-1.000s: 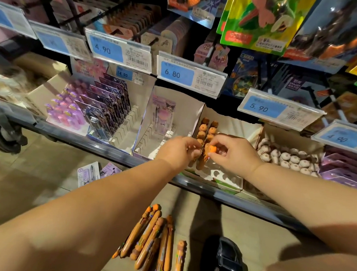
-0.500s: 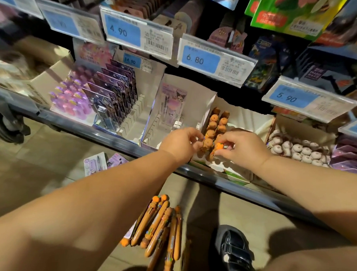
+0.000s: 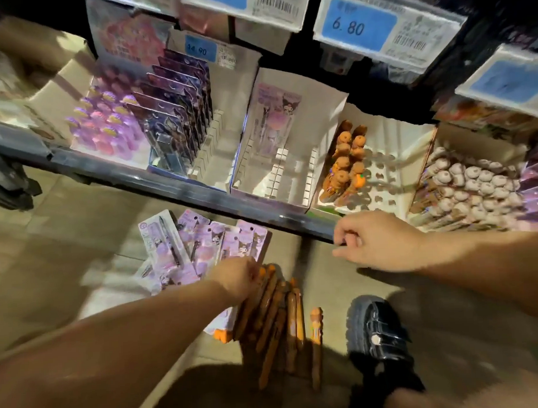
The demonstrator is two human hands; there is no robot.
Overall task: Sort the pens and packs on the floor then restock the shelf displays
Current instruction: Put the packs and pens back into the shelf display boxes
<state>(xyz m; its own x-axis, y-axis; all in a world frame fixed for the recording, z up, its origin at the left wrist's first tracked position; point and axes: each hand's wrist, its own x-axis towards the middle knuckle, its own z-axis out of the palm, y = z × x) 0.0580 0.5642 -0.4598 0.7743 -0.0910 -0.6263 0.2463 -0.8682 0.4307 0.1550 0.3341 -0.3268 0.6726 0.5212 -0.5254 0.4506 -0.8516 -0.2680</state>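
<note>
The left hand point(image 3: 237, 282) has dropped from the white card tray point(image 3: 392, 167) to the long orange pens point(image 3: 292, 314) on the floor, bottom middle, for more; its fingers are hidden. The right hand point(image 3: 374, 242) hangs loosely curled, empty.

Left hand point(image 3: 234, 282) hides its own fingers over the orange pens point(image 3: 276, 320). Far-right price tag point(image 3: 503, 82) smeared, unreadable.

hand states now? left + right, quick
Left hand: on the orange pens on the floor; fingers hidden, so the grip cannot be told.
Right hand: open, fingers loosely curled, holding nothing.
</note>
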